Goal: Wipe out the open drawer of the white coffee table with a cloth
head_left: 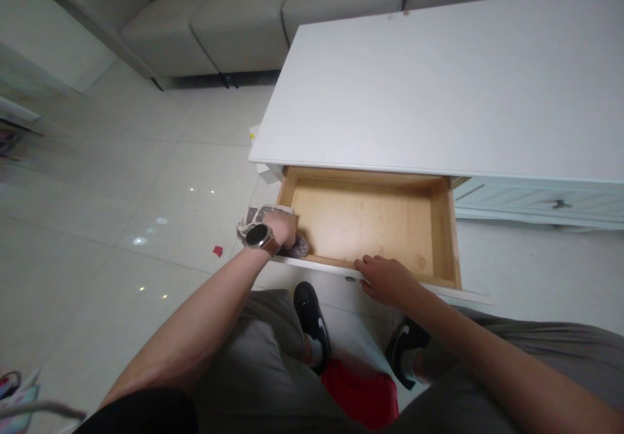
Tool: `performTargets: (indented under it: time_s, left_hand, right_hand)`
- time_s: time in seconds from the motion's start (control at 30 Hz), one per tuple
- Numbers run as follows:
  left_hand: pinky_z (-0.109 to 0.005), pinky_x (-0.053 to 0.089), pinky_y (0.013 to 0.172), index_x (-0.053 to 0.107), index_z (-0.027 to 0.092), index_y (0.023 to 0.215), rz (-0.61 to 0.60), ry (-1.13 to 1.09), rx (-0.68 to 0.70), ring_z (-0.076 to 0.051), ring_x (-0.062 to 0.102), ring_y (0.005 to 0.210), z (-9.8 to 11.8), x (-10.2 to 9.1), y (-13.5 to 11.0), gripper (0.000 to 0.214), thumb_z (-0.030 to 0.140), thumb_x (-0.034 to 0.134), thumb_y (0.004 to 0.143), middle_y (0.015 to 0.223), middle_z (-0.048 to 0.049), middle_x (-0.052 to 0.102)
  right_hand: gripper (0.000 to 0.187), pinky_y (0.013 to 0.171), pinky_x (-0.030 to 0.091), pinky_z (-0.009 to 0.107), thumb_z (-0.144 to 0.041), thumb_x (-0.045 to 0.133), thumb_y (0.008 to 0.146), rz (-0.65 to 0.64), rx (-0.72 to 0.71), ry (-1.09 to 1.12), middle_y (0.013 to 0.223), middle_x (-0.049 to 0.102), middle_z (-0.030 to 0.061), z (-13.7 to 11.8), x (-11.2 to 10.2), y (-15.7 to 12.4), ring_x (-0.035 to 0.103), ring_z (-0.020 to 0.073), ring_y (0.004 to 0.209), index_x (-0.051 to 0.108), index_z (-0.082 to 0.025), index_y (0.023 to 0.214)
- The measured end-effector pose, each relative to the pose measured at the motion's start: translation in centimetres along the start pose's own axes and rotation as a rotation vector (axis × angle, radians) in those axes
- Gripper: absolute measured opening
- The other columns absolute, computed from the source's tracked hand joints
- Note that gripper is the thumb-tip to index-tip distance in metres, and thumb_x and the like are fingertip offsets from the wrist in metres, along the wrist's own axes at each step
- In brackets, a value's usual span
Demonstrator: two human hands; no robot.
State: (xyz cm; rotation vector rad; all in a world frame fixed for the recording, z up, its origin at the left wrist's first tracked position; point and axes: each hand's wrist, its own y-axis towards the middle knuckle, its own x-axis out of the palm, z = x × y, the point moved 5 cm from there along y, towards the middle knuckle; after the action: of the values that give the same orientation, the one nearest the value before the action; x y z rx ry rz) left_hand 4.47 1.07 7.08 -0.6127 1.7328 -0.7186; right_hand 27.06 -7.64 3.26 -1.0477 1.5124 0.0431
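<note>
Left hand (283, 226) closed on cloth (301, 247) — drawer (361, 219) eight o'clock. Right hand curled round drawer front (387, 278), six o'clock. Hard pressing could tilt it.

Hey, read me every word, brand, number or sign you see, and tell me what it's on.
No readable words or numbers.
White swoosh, no lettering: on the left shoe.
A similar white swoosh: on the right shoe.
Watch face: dark, no digits readable.
</note>
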Motion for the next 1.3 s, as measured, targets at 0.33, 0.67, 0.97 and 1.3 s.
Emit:
performTargets:
  time_s: [0.33,0.67,0.97,1.3]
  left_hand:
    - [-0.039,0.056,0.090,0.081,0.017,0.103,0.022,0.077,0.279,-0.035,0.071,0.107,3.3,0.5,0.2,0.036,0.025,0.073,0.068,0.110,-0.0198,0.077]
    - [-0.035,0.058,0.079,0.080,0.020,0.103,-0.037,-0.017,0.254,-0.031,0.073,0.097,3.6,0.1,0.1,0.042,0.024,0.075,0.061,0.106,-0.0146,0.079]
    - [-0.036,0.058,0.082,0.080,0.027,0.106,-0.003,0.053,0.209,-0.031,0.073,0.102,2.2,0.6,0.5,0.041,0.030,0.074,0.066,0.110,-0.0121,0.079]
    - [-0.030,0.055,0.078,0.080,0.023,0.096,0.072,-0.118,0.569,-0.026,0.073,0.092,8.1,0.2,0.1,0.029,0.029,0.067,0.071,0.098,-0.0087,0.079]
  right_hand:
    - [0.029,0.079,0.052,0.037,-0.022,0.054,0.093,0.010,-0.006,-0.008,0.115,0.069,0.0129,-0.1,-0.1,0.0,0.067,0.0284,0.104,0.061,-0.018,0.121]
    - [0.029,0.079,0.051,0.037,-0.023,0.054,0.093,0.011,-0.009,-0.024,0.115,0.070,0.0124,-0.3,-0.6,-0.1,0.068,0.0280,0.102,0.061,-0.017,0.121]
    - [0.029,0.080,0.052,0.038,-0.022,0.053,0.094,0.021,-0.014,-0.021,0.114,0.069,0.0130,-0.2,-0.3,-0.1,0.068,0.0284,0.103,0.060,-0.018,0.121]
    - [0.031,0.078,0.053,0.037,-0.023,0.053,0.092,0.018,-0.011,-0.043,0.114,0.070,0.0139,-0.4,-0.6,0.1,0.069,0.0287,0.100,0.061,-0.016,0.122]
